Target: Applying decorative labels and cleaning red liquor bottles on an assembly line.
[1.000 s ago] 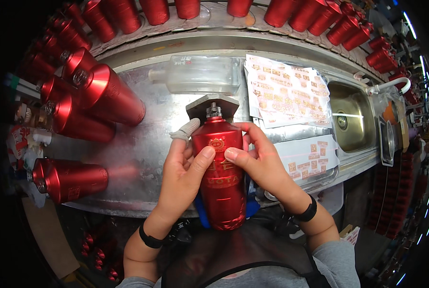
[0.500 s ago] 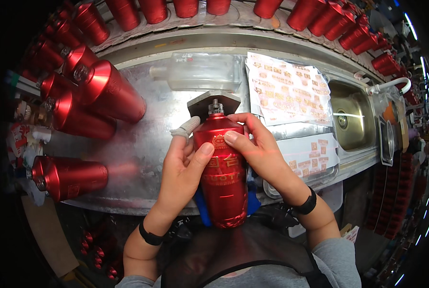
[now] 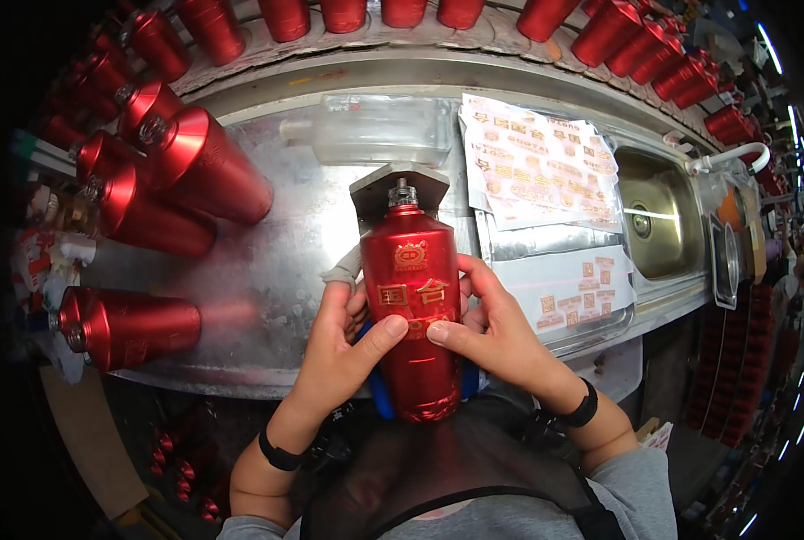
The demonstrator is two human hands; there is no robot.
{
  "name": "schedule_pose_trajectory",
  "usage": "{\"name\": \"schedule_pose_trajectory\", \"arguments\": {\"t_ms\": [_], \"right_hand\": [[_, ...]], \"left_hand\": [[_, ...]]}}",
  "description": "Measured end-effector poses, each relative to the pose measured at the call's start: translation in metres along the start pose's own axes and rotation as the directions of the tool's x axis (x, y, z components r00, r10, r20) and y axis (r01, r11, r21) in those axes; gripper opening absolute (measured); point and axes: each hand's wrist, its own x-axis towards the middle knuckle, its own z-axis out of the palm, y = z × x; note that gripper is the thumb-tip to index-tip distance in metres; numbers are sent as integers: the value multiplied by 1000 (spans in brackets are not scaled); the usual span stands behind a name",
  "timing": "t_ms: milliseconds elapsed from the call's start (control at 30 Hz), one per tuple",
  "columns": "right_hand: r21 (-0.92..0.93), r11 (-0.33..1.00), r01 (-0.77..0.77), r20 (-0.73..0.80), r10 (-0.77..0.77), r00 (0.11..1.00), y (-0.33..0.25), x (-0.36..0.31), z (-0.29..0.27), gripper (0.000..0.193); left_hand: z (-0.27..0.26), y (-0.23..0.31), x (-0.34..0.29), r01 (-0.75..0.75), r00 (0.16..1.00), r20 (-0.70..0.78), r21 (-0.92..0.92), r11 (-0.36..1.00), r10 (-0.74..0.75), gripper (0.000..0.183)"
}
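Observation:
A glossy red bottle (image 3: pixel 411 382) with gold markings and a clear neck lies in front of me, its base toward my body. My left hand (image 3: pixel 343 346) and my right hand (image 3: pixel 496 337) grip its sides, both thumbs pressed on the front near the middle. A whitish covering (image 3: pixel 346 266) wraps a left fingertip; the fingers behind the bottle are partly hidden. At the bottle's neck stands a dark angled rest (image 3: pixel 431 191). Something blue (image 3: pixel 379 396) shows beneath the bottle.
Several red bottles (image 3: pixel 208 171) lie at the left of the metal worktop (image 3: pixel 276 315). A clear glass bottle (image 3: pixel 384 133) lies behind the rest. Gold-printed sheets (image 3: pixel 537 171) and a sink (image 3: pixel 659 216) are at right. More red bottles (image 3: pixel 343 13) line a conveyor (image 3: pixel 375 45) at the back.
Both thumbs have slid down the bottle from its upper part to its middle, drawing closer together. Red bottles on the conveyor have shifted sideways.

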Motion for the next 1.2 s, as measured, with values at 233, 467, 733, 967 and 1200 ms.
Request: {"name": "schedule_pose_trajectory", "arguments": {"t_ms": [233,467,733,967,1200], "right_hand": [[38,998,-46,44,45,998,2,4,-4,80],[49,999,-18,68,15,998,13,10,-5,81],[157,987,23,63,-34,997,16,11,-1,78],[154,987,34,135,-55,989,31,13,-20,63],[315,942,-114,205,50,978,24,13,-24,49]], "left_hand": [[12,8,3,-7,998,-68,66,998,12,81],[11,1,8,-47,995,-87,52,998,52,77],[9,-1,7,-73,995,-68,8,997,73,75],[3,-7,1,-69,996,-56,6,998,69,76],[-1,-11,-4,-83,996,-18,-34,996,83,77]]}}
